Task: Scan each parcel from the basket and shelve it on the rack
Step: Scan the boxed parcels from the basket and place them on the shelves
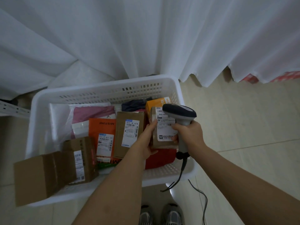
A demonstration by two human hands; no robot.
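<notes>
White curtain folds hang behind a pale tiled floor, where I see a white slotted plastic basket point(103, 93) full of parcels. Above its right edge, my left hand point(148, 140) grips a small brown cardboard parcel point(162, 127) by its left side, long axis running away from me, white label up. My right hand point(188, 133), touching the parcel's right side, is curled round a grey corded handheld scanner point(179, 114) with its head over the label.

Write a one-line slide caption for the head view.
Left hand holds a labelled brown parcel above the white basket while the right hand aims a handheld barcode scanner at it.
</notes>
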